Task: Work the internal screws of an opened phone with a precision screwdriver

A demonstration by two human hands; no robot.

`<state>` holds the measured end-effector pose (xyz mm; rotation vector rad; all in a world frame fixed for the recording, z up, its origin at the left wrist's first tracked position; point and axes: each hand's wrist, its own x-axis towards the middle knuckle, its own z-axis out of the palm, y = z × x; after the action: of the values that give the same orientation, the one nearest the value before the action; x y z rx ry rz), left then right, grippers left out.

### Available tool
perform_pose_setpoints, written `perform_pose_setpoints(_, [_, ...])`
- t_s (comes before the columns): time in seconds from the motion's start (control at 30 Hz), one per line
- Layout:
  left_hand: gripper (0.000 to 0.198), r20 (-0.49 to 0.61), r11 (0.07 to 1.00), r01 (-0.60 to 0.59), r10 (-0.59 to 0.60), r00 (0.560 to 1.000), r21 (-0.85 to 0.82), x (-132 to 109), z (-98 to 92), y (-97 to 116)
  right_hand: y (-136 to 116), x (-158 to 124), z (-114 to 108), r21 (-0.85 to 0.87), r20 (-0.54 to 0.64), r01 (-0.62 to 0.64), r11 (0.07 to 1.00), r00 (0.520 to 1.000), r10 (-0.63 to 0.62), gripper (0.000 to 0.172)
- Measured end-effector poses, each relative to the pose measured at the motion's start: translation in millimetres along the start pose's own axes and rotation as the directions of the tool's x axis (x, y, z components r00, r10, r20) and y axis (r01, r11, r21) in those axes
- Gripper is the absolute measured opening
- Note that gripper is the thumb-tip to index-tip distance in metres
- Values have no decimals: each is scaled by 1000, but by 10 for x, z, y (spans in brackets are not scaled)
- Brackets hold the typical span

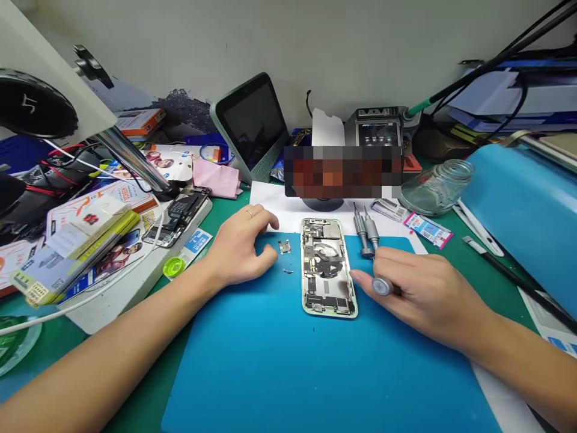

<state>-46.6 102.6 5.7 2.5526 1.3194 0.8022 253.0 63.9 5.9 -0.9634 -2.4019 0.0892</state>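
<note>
An opened phone (329,267) lies on the blue mat (270,373), its battery, boards and round coil exposed. To its left, my left hand (243,246) rests with thumb and fingers apart, holding nothing. A small metal bracket (284,246) and tiny loose parts (288,270) lie between that hand and the phone. My right hand (424,294) is at the phone's right edge, fingers curled around a screwdriver (382,286); its grey round end shows, while most of the shaft is hidden. Two grey screwdrivers (366,231) lie just beyond that hand.
At the left are stacked boxes (76,240), another opened phone (180,213) and a microscope post (135,159). A smart display (252,120), a soldering station (378,129) and a glass jar (437,186) stand behind. A black cable (518,279) runs along the right.
</note>
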Motion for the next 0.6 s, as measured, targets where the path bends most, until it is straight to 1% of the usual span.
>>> perform_pose_setpoints(0.13, [22, 60, 1000, -7, 7, 998, -10, 3, 17, 29, 41, 3, 55, -84, 28, 64, 994, 998, -62, 40])
perform_pose_setpoints(0.3, [19, 124, 999, -27, 31, 992, -29, -1, 13, 24, 59, 2, 80, -93, 48, 71, 993, 997, -67, 39])
perform_pose_setpoints(0.6, [10, 138, 995, -89, 96, 986, -51, -2, 40, -6, 8, 17, 55, -104, 30, 73, 992, 997, -70, 38])
